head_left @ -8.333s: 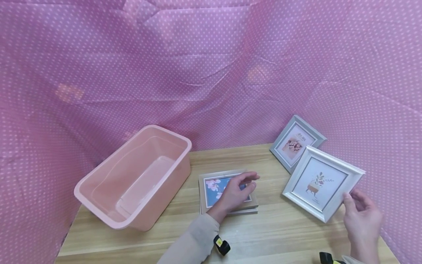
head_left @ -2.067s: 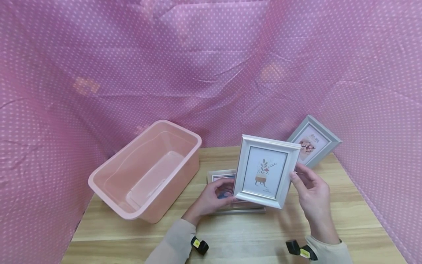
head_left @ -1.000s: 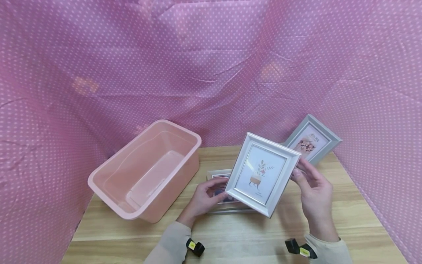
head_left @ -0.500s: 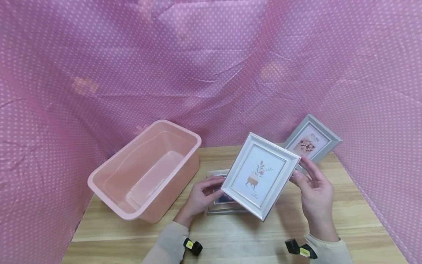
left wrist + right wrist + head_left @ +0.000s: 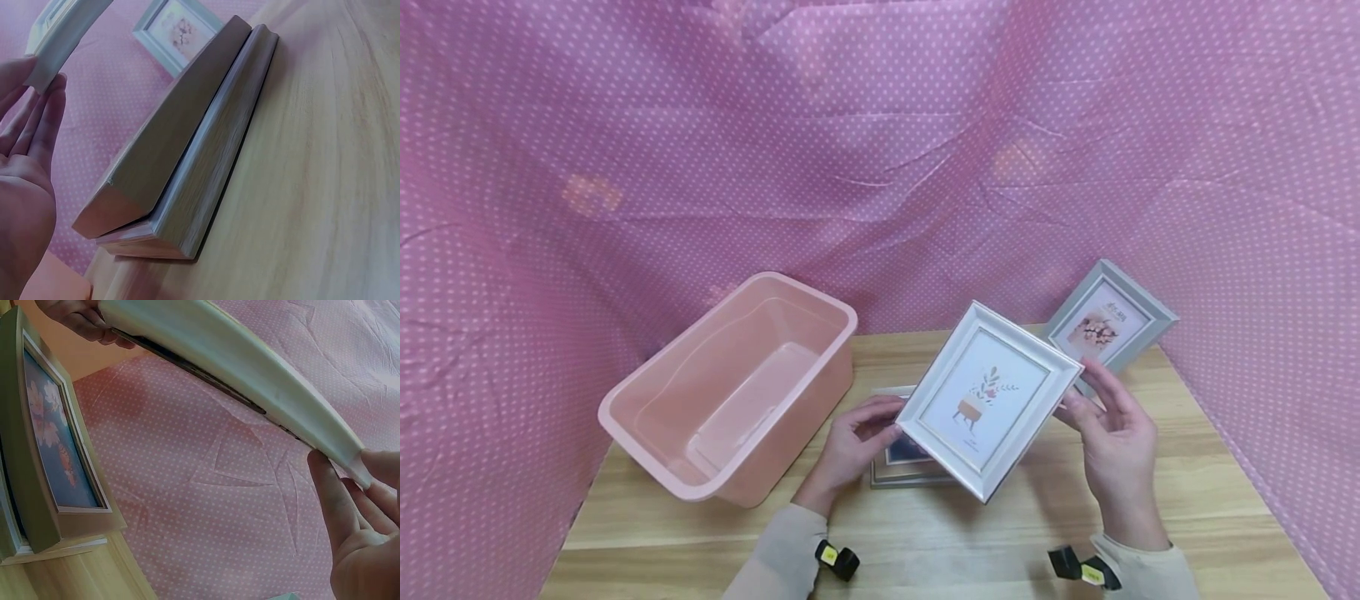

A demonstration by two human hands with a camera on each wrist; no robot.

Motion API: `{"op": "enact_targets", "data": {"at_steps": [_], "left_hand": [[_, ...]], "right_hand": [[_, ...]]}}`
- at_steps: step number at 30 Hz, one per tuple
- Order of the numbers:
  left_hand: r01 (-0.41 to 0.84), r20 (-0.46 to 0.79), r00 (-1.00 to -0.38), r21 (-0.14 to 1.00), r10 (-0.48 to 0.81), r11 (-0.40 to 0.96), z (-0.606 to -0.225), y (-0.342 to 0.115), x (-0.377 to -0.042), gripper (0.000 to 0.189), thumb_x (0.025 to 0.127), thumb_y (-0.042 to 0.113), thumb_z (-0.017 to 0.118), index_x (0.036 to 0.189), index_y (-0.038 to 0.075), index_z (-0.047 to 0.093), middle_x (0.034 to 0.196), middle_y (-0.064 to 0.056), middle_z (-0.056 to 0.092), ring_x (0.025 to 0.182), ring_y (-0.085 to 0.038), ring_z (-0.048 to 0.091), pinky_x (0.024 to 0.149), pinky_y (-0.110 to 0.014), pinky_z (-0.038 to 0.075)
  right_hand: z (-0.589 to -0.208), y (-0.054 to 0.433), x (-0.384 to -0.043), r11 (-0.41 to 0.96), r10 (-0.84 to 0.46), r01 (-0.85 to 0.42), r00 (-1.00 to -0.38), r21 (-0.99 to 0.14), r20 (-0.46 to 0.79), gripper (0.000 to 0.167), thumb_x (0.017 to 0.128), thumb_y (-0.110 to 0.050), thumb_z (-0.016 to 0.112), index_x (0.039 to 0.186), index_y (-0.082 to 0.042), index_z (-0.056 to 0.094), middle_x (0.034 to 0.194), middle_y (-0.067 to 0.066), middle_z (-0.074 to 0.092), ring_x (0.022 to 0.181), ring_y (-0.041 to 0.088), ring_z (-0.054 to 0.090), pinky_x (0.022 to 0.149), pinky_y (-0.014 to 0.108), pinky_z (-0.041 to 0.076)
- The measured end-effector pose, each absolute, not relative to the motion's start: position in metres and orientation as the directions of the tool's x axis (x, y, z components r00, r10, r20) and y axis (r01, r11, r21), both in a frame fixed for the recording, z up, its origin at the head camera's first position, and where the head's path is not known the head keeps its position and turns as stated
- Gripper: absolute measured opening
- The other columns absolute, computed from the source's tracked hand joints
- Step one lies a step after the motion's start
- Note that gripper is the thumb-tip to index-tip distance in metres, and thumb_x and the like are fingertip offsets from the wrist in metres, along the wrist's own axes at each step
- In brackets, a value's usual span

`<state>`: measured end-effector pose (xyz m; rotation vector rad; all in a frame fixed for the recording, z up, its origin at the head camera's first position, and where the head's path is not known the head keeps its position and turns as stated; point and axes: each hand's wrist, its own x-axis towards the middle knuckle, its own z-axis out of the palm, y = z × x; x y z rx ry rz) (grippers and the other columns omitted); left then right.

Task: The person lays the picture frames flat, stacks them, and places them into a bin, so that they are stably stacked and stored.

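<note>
A white picture frame (image 5: pixel 981 404) with a potted-plant print is held up, turned cornerwise, between both hands. My left hand (image 5: pixel 847 450) pinches its left corner between thumb and fingers, seen also in the left wrist view, where the white frame (image 5: pixel 65 40) shows edge-on. At the opposite corner my right hand (image 5: pixel 1116 454) grips with thumb in front and fingers behind. Beneath, partly hidden, lie two stacked frames; the upper frame (image 5: pixel 65 444) has a blue blossom picture, and the lower frame (image 5: pixel 200 187) sticks out under it.
A pink plastic bin (image 5: pixel 786 425) stands on the left of the wooden table (image 5: pixel 1210 500), with nothing visible inside. A grey picture frame (image 5: pixel 1138 337) leans at the back right, near the pink dotted cloth (image 5: pixel 880 167).
Earlier the right hand alone held the white frame at the right. It came to the middle, where the left hand took hold too; since then it has turned cornerwise, its left corner shifting left.
</note>
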<state>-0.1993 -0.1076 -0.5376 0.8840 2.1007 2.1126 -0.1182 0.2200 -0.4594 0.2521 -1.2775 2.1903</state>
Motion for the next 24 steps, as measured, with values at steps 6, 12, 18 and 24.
{"op": "enact_targets", "data": {"at_steps": [6, 12, 18, 24], "left_hand": [[0.35, 0.365, -0.858, 0.931, 0.363, -0.108, -0.537, -0.108, -0.199, 0.036, 0.096, -0.007, 0.072, 0.131, -0.012, 0.068, 0.136, -0.034, 0.065, 0.122, -0.006, 0.069, 0.107, -0.025, 0.06], [0.355, 0.374, -0.864, 0.927, 0.335, -0.121, -0.539, -0.107, -0.199, 0.033, 0.097, -0.007, 0.071, 0.129, -0.013, 0.068, 0.135, -0.031, 0.066, 0.123, -0.007, 0.069, 0.11, -0.026, 0.058], [0.352, 0.381, -0.88, 0.924, 0.284, -0.149, -0.539, -0.106, -0.2, 0.032, 0.095, -0.009, 0.071, 0.127, -0.015, 0.068, 0.134, -0.024, 0.069, 0.122, -0.009, 0.07, 0.111, -0.026, 0.058], [0.335, 0.373, -0.902, 0.922, 0.218, -0.193, -0.537, -0.105, -0.201, 0.033, 0.093, -0.012, 0.07, 0.125, -0.019, 0.063, 0.128, -0.004, 0.073, 0.116, -0.007, 0.072, 0.107, -0.023, 0.059]], "right_hand": [[-0.461, 0.222, -0.116, -0.389, 0.386, -0.555, -0.823, -0.735, 0.417, 0.044, 0.093, 0.033, 0.051, 0.133, 0.019, 0.061, 0.127, 0.018, 0.077, 0.097, 0.024, 0.082, 0.079, 0.038, 0.069], [-0.464, 0.222, -0.115, -0.384, 0.366, -0.565, -0.819, -0.73, 0.442, 0.044, 0.092, 0.034, 0.05, 0.132, 0.02, 0.06, 0.132, 0.02, 0.075, 0.101, 0.024, 0.082, 0.084, 0.039, 0.068], [-0.468, 0.221, -0.113, -0.361, 0.371, -0.564, -0.817, -0.743, 0.441, 0.047, 0.091, 0.036, 0.05, 0.136, 0.023, 0.058, 0.131, 0.016, 0.075, 0.1, 0.023, 0.083, 0.085, 0.038, 0.068], [-0.471, 0.22, -0.111, -0.282, 0.38, -0.52, -0.832, -0.806, 0.404, 0.047, 0.089, 0.035, 0.055, 0.135, 0.028, 0.053, 0.129, 0.011, 0.077, 0.097, 0.019, 0.082, 0.087, 0.035, 0.068]]}}
